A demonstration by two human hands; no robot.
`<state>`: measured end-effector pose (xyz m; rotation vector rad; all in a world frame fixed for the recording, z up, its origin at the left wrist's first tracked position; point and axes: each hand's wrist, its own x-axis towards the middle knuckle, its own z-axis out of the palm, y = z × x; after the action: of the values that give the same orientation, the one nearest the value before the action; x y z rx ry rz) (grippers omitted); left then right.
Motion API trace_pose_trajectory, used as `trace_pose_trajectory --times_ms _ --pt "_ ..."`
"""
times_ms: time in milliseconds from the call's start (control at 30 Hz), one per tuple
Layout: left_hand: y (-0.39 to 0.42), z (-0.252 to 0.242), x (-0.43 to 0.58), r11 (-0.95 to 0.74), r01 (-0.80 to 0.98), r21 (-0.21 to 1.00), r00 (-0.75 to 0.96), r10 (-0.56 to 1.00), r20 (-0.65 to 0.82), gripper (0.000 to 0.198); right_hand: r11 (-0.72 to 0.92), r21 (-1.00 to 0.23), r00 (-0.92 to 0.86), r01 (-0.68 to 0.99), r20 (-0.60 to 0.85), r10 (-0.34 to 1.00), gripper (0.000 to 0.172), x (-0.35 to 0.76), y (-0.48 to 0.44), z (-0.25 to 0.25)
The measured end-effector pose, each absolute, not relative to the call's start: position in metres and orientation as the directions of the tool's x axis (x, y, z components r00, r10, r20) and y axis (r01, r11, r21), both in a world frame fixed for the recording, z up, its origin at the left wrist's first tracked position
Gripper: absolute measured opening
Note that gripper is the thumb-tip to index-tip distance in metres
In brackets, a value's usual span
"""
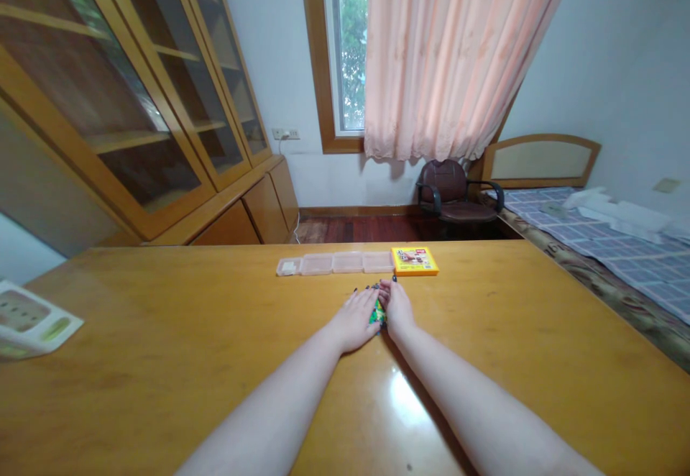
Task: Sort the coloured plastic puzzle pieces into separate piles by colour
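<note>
A small heap of green, yellow and blue pieces [379, 313], too small to name singly, lies on the wooden table. On its left side my left hand [353, 321] rests with fingers stretched forward, partly over the pieces. My right hand [399, 310] stands on edge against the other side, its fingers curved around the heap and its thumb up. Both hands cup the pieces between them without gripping any that I can see. Just beyond, several clear plastic trays [317, 264] form a row, with a yellow printed box [414, 262] at its right end.
The glossy wooden table [188, 332] spreads widely around my arms. A white plastic object [32, 318] with openings stands at its left edge. Past the far edge are a glass-door cabinet [215, 152], a brown armchair [453, 192] and, to the right, a bed [598, 239].
</note>
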<state>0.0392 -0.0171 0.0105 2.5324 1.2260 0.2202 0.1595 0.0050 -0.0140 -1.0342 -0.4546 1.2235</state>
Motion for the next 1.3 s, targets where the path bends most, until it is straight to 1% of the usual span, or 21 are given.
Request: trace_pose_trajectory --times_ms 100,300,400,500,633,700,800,933,1033,1100,1133,1200,1300 --pt "-0.017 0.015 0.037 -0.576 0.725 0.377 0.628 0.778 -0.017 0.063 -0.03 -0.806 0.334 -0.591 -0.278 0.901 0.013 0.16 0.004 -0.011" --pt "-0.017 0.02 0.037 -0.525 0.717 0.458 0.598 0.801 -0.018 0.063 -0.05 -0.748 0.306 -0.662 -0.331 0.893 0.016 0.155 -0.002 -0.01" --pt "-0.018 0.022 0.039 -0.498 0.72 0.483 0.579 0.815 -0.022 0.062 -0.013 -0.73 0.318 -0.683 -0.314 0.895 0.019 0.149 -0.006 -0.013" --pt "-0.02 0.024 0.042 -0.467 0.719 0.515 0.556 0.831 -0.024 0.061 0.021 -0.736 0.331 -0.677 -0.279 0.902 0.019 0.146 -0.009 -0.015" --pt "-0.02 0.022 0.043 -0.443 0.692 0.57 0.538 0.843 0.002 0.062 0.017 -0.752 0.337 -0.659 -0.276 0.9 0.02 0.146 -0.01 -0.016" --pt "-0.018 0.017 0.044 -0.423 0.657 0.624 0.522 0.853 0.028 0.061 0.012 -0.765 0.346 -0.643 -0.276 0.897 0.021 0.147 -0.01 -0.016" --pt "-0.016 0.009 0.044 -0.348 0.598 0.722 0.461 0.886 0.045 0.06 0.004 -0.794 0.35 -0.609 -0.264 0.899 0.022 0.145 -0.011 -0.018" --pt "-0.009 0.004 0.038 -0.269 0.481 0.834 0.385 0.92 0.075 0.053 0.015 -0.845 0.335 -0.534 -0.195 0.922 0.021 0.149 -0.008 -0.015" --pt "0.001 0.005 0.028 -0.202 0.358 0.912 0.242 0.963 0.118 0.044 0.027 -0.899 0.268 -0.437 -0.101 0.958 0.022 0.163 0.001 -0.008" --pt "0.01 0.005 0.019 -0.095 0.21 0.973 0.133 0.989 0.068 0.036 0.018 -0.937 0.199 -0.348 -0.055 0.979 0.022 0.177 0.01 -0.003" --pt "0.015 0.005 0.015 -0.03 0.115 0.993 0.09 0.996 0.02 0.033 -0.008 -0.944 0.171 -0.329 -0.068 0.983 0.023 0.183 0.013 -0.001" --pt "0.024 0.004 0.009 0.057 -0.065 0.996 0.04 0.998 -0.055 0.027 -0.039 -0.935 0.149 -0.352 -0.097 0.984 0.025 0.192 0.018 0.001" --pt "0.033 0.002 0.005 0.098 -0.149 0.984 0.018 0.995 -0.097 0.024 -0.038 -0.899 0.178 -0.437 -0.128 0.976 0.027 0.194 0.019 0.001"
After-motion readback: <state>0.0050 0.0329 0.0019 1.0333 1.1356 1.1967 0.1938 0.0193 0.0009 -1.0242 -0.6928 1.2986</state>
